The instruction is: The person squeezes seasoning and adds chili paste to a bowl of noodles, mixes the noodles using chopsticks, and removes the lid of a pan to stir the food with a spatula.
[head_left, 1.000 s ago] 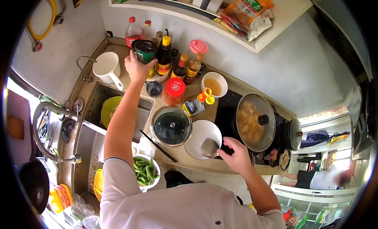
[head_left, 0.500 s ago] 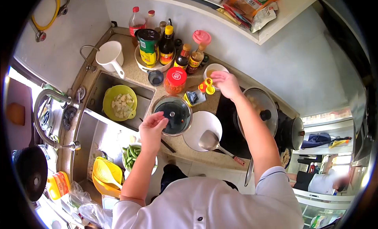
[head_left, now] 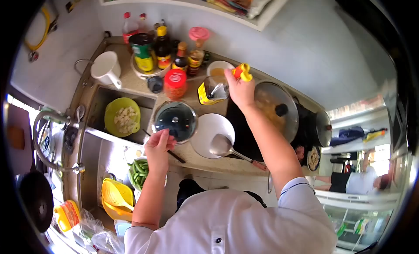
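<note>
In the head view, my right hand [head_left: 240,89] is closed around a small bottle [head_left: 238,72] with a yellow cap and a red-orange label. It is tilted close to a white bowl [head_left: 220,66] of brownish liquid, left of a glass-lidded pot [head_left: 267,105]. My left hand [head_left: 158,145] has thumb and fingertips pinched together; anything between them is too small to make out. It is at the near edge of a round dark glass lid or vessel [head_left: 168,118] with a shiny rim. Beside that stands a white bowl [head_left: 203,134] with a metal ladle [head_left: 221,145] across it.
A yellow-labelled container [head_left: 206,95] and a red-lidded jar [head_left: 175,83] stand behind. Several sauce bottles [head_left: 163,51] line the wall. In the sink sits a green colander [head_left: 111,116] of white chunks; green peppers [head_left: 138,172] fill a bowl nearby. Another person [head_left: 360,179] is at far right.
My right hand has moved the small bottle rightward and back, from above the yellow-labelled container to beside the bowl of liquid. My left fingers have drawn together. The whole view has shifted slightly.
</note>
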### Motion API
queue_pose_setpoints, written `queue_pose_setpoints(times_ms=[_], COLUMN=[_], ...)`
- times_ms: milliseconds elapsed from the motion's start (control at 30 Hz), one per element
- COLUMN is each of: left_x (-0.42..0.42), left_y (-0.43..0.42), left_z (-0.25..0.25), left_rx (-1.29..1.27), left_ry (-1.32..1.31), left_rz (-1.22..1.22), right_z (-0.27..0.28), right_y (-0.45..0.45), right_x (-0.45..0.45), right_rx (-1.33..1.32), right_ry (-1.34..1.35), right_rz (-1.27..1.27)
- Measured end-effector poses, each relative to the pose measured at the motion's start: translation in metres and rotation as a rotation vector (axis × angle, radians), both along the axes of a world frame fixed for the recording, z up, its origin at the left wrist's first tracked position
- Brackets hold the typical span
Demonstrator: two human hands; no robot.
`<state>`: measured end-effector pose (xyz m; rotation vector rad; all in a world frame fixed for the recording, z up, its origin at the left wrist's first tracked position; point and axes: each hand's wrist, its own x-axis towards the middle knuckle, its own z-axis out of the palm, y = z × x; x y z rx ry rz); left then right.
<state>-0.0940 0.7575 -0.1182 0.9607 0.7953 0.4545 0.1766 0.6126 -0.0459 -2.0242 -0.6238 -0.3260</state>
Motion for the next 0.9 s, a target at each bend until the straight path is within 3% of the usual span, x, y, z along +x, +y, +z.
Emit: queue_pose_setpoints(times_ms=[133, 233, 333, 433, 500, 533, 600, 733, 800, 900], left_x=[-0.003, -0.006, -0.011, -0.016, -0.022, -0.027, -0.041, -0.092, -0.114, -0.133], left_y=[-0.023, -0.047, -0.068, -0.104, -0.13, -0.142, -0.165, -0.232, -0.267, -0.336], left_z=[0.012, 0.015, 0.011, 0.016, 0.014, 0.006, -0.018, -0.058, -0.084, -0.087], left_rx=[0.075, 0.064, 0.163, 0.167, 0.176, 0.184, 0.283, 0.429, 0.413, 0.338], left_ry=[-0.027, -0.07, -0.038, -0.041, -0.027, -0.028, 0.016, 0.241, 0.452, 0.534], left_rz=[-0.081, -0.102, -0.187, -0.211, -0.211, -0.212, -0.229, -0.27, -0.199, -0.179], right_z=[0.111, 0.167, 0.187, 0.17, 0.144, 0.13, 0.096, 0.029, 0.003, -0.037], right_y=[-0.12, -0.233, -0.36, -0.497, -0.575, -0.611, -0.676, -0.773, -0.801, -0.828], right_x=[-0.026, -0.056, -0.072, -0.078, -0.085, -0.089, -0.096, -0.1, -0.095, -0.096], right_rx=[0.414, 0.327, 0.045, -0.3, -0.634, -0.625, -0.908, -0.983, -0.988, -1.028], right_ry=[0.085, -0.026, 0.022, 0.213, 0.159, 0.159, 0.271, 0.395, 0.447, 0.533], right_rz=[0.024, -0.093, -0.335, -0.534, -0.634, -0.635, -0.635, -0.557, -0.519, -0.451])
